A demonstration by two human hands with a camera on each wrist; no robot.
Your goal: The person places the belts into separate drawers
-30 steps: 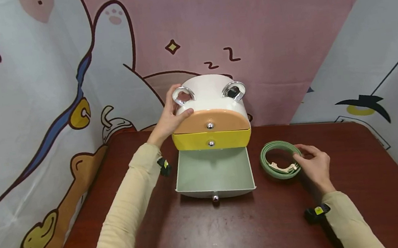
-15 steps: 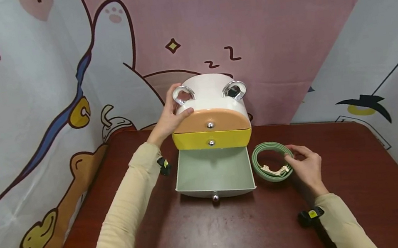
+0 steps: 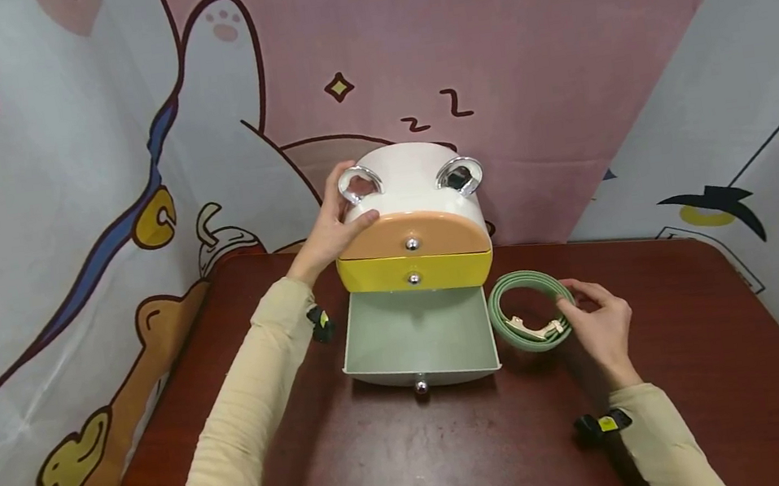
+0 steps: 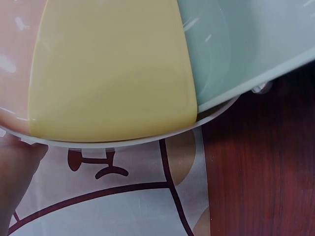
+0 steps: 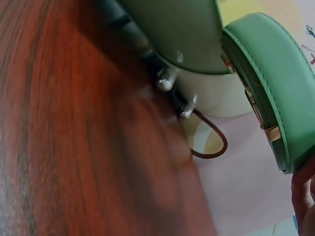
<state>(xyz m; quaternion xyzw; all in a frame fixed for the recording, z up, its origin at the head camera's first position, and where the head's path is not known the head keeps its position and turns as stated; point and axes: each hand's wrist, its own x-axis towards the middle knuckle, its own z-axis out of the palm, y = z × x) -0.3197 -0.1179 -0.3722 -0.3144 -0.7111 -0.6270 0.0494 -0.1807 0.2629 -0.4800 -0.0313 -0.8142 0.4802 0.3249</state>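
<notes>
A small frog-like drawer box (image 3: 414, 178) with a white shell and two chrome ring eyes stands near the back wall. Its lowest, grey-green drawer (image 3: 417, 342) is pulled out, with a bare inside. My left hand (image 3: 328, 239) grips the upper left side of the box, thumb at the front edge, other fingers partly hidden behind the ring eye. In my right hand (image 3: 603, 322) a coiled green belt (image 3: 498, 316) is pinched at its right side, beside the open drawer's right edge. The gold buckle (image 3: 536, 330) shows within the coil; in the right wrist view the belt (image 5: 288, 83) is above the tabletop.
Above the open drawer are a yellow drawer (image 3: 445, 270) and an orange drawer (image 3: 375, 243), both pushed in, with round silver knobs. The dark red table (image 3: 418, 461) meets a cartoon-printed cloth (image 3: 520, 53) at the back and left.
My right hand has carried the belt coil left, up close to the drawer's right edge, then slightly up with a tilt. The left hand and the box stay put.
</notes>
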